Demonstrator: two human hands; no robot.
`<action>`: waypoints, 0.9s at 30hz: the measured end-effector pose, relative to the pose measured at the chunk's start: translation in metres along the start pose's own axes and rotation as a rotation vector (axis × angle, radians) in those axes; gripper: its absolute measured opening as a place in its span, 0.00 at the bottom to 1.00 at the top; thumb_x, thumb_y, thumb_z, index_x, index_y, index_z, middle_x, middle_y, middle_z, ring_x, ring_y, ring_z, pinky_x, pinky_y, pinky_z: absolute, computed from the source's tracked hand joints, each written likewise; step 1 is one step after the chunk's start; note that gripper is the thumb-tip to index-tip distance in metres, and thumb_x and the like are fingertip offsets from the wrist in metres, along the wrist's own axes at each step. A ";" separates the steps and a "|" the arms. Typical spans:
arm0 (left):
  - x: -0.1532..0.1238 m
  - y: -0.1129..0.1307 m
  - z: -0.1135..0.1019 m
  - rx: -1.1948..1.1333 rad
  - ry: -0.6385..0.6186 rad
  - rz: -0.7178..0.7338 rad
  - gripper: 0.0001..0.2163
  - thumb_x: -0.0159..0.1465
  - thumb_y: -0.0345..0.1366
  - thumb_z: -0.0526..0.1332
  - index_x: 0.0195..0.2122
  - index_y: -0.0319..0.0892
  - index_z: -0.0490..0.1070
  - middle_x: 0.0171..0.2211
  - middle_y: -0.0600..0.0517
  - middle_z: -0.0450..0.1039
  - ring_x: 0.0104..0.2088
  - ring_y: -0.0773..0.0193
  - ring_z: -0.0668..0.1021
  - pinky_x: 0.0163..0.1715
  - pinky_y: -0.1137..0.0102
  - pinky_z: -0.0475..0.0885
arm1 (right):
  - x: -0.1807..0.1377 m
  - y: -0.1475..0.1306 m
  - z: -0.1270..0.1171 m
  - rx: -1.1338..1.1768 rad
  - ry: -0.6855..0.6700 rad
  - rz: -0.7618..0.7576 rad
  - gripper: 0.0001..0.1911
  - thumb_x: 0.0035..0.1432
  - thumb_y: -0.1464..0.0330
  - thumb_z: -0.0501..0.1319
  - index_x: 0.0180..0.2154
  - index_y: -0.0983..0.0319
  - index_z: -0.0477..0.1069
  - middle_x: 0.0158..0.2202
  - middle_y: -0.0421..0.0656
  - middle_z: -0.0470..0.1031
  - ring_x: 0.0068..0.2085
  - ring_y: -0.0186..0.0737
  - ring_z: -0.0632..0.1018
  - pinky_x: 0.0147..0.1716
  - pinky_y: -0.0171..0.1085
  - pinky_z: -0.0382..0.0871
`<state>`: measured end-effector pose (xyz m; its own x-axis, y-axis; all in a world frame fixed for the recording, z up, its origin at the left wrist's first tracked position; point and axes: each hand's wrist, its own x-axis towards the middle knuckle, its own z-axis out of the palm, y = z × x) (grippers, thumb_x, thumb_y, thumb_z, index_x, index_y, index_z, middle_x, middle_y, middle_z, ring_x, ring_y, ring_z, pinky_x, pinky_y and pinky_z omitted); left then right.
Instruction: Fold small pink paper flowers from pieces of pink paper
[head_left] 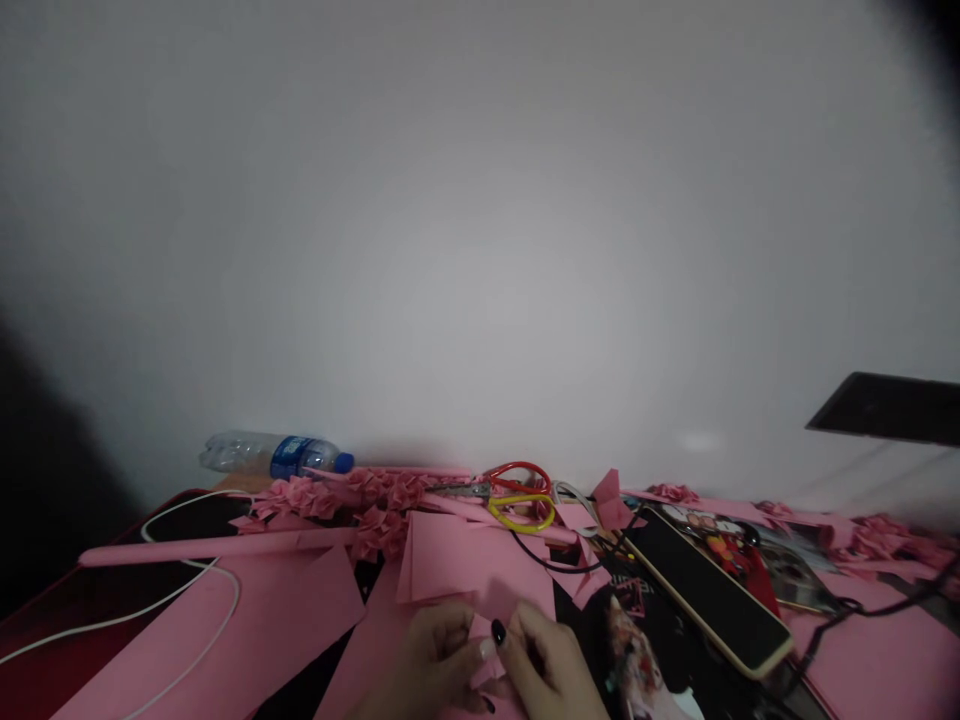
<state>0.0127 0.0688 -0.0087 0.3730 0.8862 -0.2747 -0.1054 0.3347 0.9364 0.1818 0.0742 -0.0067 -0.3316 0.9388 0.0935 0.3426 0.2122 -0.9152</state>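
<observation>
At the bottom edge of the head view, my left hand (431, 655) and my right hand (551, 665) meet over a small piece of pink paper (486, 655). The fingers of both hands are curled and pinch the paper between them. Dark polish shows on the nails. The piece sits on top of larger pink sheets (465, 565) lying on the table. My wrists are cut off by the frame edge.
Folded pink paper flowers (352, 500) lie behind the sheets. Red scissors (517, 478) and yellow scissors (521, 512) rest beyond them. A phone (709, 590) lies to the right, a plastic bottle (274, 453) on its side by the wall, and a white cable (180, 600) to the left.
</observation>
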 end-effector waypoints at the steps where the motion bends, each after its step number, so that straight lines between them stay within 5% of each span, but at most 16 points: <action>1: 0.000 0.000 0.001 0.002 -0.006 -0.009 0.29 0.45 0.64 0.69 0.28 0.41 0.69 0.27 0.54 0.70 0.29 0.64 0.76 0.32 0.69 0.71 | 0.001 0.000 0.000 -0.001 -0.017 0.002 0.21 0.64 0.58 0.55 0.23 0.59 0.52 0.20 0.33 0.52 0.22 0.31 0.59 0.21 0.30 0.53; 9: 0.003 0.001 -0.002 -0.061 -0.103 0.006 0.25 0.45 0.56 0.73 0.22 0.40 0.65 0.22 0.56 0.66 0.25 0.69 0.69 0.27 0.73 0.61 | 0.005 0.001 0.003 0.104 -0.020 -0.010 0.29 0.60 0.48 0.55 0.19 0.60 0.49 0.19 0.33 0.47 0.23 0.32 0.53 0.22 0.32 0.45; 17: 0.005 -0.004 -0.003 -0.131 -0.135 0.058 0.26 0.47 0.59 0.72 0.22 0.39 0.67 0.22 0.55 0.68 0.25 0.69 0.71 0.27 0.73 0.63 | 0.000 0.005 0.015 0.220 0.102 0.081 0.33 0.56 0.38 0.53 0.20 0.59 0.54 0.19 0.34 0.50 0.20 0.31 0.56 0.18 0.29 0.54; 22: 0.003 0.004 -0.005 -0.083 -0.015 -0.013 0.27 0.43 0.60 0.73 0.29 0.40 0.72 0.26 0.54 0.71 0.27 0.65 0.77 0.29 0.72 0.69 | 0.001 0.003 0.008 0.168 0.186 0.043 0.33 0.58 0.39 0.53 0.20 0.60 0.56 0.20 0.35 0.52 0.22 0.32 0.60 0.21 0.30 0.60; 27: -0.003 0.017 -0.003 0.018 0.166 0.060 0.24 0.48 0.57 0.71 0.34 0.41 0.75 0.27 0.52 0.75 0.28 0.61 0.79 0.30 0.70 0.72 | 0.002 -0.004 -0.003 0.104 0.085 0.011 0.30 0.61 0.42 0.53 0.23 0.60 0.56 0.21 0.34 0.52 0.24 0.32 0.58 0.23 0.30 0.55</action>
<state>0.0069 0.0728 0.0073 0.2093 0.9456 -0.2492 -0.1059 0.2753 0.9555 0.1820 0.0763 -0.0014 -0.2512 0.9615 0.1118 0.2511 0.1763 -0.9518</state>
